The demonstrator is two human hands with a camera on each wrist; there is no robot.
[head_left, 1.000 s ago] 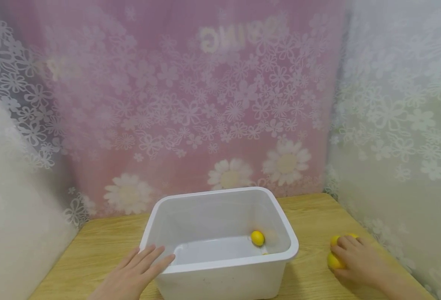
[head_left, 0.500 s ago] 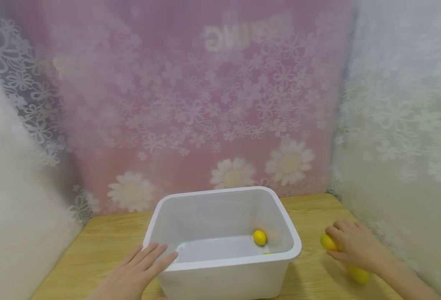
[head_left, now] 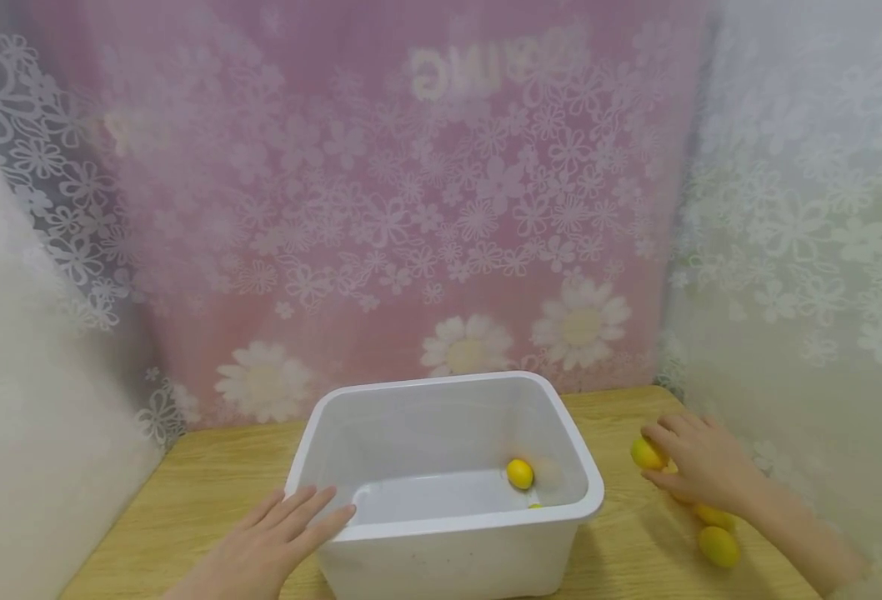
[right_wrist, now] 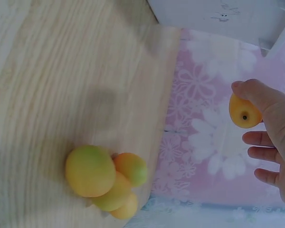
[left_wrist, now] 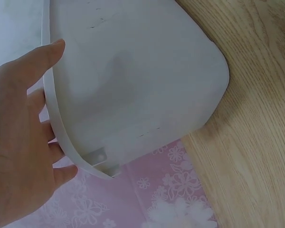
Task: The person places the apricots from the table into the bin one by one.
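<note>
A white plastic bin (head_left: 441,560) stands on the wooden table, with one lemon (head_left: 519,473) visible at its right inside and a sliver of another behind the front rim. My left hand (head_left: 264,540) rests relaxed at the bin's front-left rim; in the left wrist view its fingertips touch the rim (left_wrist: 57,118). To the right of the bin, my right hand (head_left: 704,462) pinches a lemon (right_wrist: 242,114) between thumb and fingers, above the tabletop. Several lemons (right_wrist: 91,171) lie grouped on the table below that hand, partly hidden by it in the head view.
The wooden tabletop (head_left: 613,417) runs back to a pink flowered curtain (head_left: 381,333). A pale flowered curtain (head_left: 809,400) borders the table's right edge, near my right arm. Another pale sheet (head_left: 43,417) hangs along the left side.
My right hand has lifted a lemon from the group and moved slightly away from me with it, uncovering other lemons. The left hand and the bin have stayed in place.
</note>
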